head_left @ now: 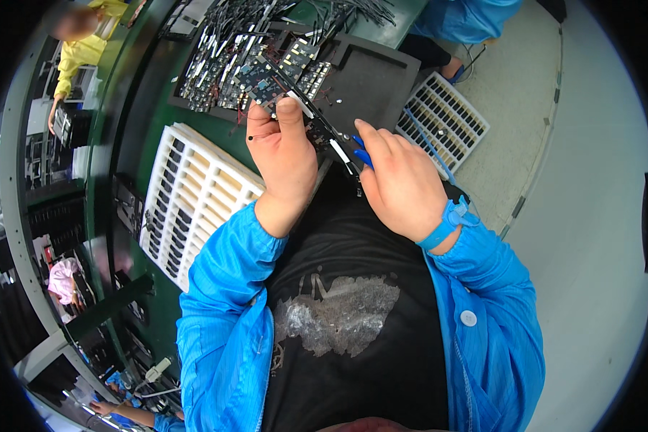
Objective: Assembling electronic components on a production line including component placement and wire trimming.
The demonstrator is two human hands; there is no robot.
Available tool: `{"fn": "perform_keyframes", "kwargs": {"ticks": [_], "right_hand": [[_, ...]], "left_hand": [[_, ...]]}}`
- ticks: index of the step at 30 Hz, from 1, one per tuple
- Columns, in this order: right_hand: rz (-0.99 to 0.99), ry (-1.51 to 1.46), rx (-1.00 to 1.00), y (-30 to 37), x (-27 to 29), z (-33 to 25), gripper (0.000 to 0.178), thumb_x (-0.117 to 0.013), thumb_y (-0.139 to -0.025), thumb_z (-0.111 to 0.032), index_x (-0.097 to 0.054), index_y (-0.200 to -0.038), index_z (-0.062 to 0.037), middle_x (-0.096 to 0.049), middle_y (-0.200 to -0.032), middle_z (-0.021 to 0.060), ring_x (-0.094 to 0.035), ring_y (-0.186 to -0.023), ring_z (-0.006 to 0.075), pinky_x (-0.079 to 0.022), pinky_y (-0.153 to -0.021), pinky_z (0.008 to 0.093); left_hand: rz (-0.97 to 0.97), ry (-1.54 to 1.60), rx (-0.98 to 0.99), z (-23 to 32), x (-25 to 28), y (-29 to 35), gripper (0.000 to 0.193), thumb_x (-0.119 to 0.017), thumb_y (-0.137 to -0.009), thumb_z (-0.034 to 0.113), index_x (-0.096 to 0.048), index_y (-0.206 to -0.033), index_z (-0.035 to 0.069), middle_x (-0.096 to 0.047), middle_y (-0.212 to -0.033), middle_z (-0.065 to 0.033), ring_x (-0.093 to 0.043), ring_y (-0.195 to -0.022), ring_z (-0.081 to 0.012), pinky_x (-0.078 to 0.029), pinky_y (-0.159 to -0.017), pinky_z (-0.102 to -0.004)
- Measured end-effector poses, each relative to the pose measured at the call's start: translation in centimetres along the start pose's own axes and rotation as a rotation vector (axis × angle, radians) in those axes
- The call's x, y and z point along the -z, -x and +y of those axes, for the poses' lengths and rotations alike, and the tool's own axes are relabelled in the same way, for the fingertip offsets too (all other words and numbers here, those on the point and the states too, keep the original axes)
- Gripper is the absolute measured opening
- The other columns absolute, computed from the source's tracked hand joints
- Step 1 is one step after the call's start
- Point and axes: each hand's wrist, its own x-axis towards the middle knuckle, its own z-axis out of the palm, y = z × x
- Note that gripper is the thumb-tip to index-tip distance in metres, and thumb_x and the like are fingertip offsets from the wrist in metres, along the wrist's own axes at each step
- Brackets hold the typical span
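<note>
Left hand (284, 155) fingers grasping dark narrow circuit board strip (324, 129), long axis slanting toward right hand (403, 183); right fingers clenched on blue-handled tool (363, 155), touching strip's near end.

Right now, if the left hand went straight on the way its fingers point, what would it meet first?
The left hand points up-screen and already holds a small circuit board. Straight beyond lies the pile of circuit boards on the dark tray, probably first, though depth is unclear.
</note>
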Motion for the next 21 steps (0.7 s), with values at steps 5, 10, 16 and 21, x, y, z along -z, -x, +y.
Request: {"fn": "perform_keyframes", "kwargs": {"ticks": [5,10,16,21], "right_hand": [[0.012,0.02,0.013,-0.2,0.1,-0.1,0.057,-0.06,-0.08,-0.004,-0.046,-0.134,0.0062,-0.06,-0.103,0.0202,-0.06,-0.095,0.0382,-0.048,-0.085,0.0455],[0.068,0.026,0.029,-0.3,0.1,-0.1,0.054,-0.06,-0.08,-0.004,-0.048,-0.132,0.0062,-0.06,-0.102,0.0205,-0.06,-0.094,0.0382,-0.049,-0.084,0.0453],[0.022,-0.038,-0.001,-0.3,-0.2,0.0,0.043,-0.059,-0.081,-0.004,-0.053,-0.123,0.0034,-0.063,-0.099,0.0203,-0.062,-0.089,0.04,-0.05,-0.079,0.0471],[0.036,-0.108,0.001,-0.3,-0.5,-0.1,0.038,-0.057,-0.081,-0.004,-0.055,-0.119,0.002,-0.065,-0.099,0.0215,-0.063,-0.088,0.04,-0.05,-0.076,0.0479]], "left_hand": [[0.007,0.024,0.007,0.0,-0.2,-0.2,0.02,-0.058,-0.102,0.024,-0.059,-0.11,0.006,-0.068,-0.104,-0.003,-0.061,-0.089,-0.0078,-0.048,-0.082,-0.0239],[0.002,0.051,-0.013,-0.1,-0.3,-0.2,0.02,-0.061,-0.101,0.022,-0.059,-0.113,0.005,-0.067,-0.101,-0.001,-0.058,-0.086,-0.0051,-0.048,-0.078,-0.0215],[0.086,0.061,0.124,0.4,-1.1,-0.7,0.027,-0.052,-0.105,0.031,-0.06,-0.099,0.006,-0.067,-0.089,-0.0021,-0.06,-0.076,-0.0078,-0.049,-0.07,-0.0241],[0.119,-0.047,0.213,-0.6,-1.5,-1.8,0.041,-0.047,-0.105,0.043,-0.049,-0.079,0.011,-0.049,-0.059,0.0001,-0.044,-0.048,-0.0092,-0.036,-0.045,-0.0254]]}}
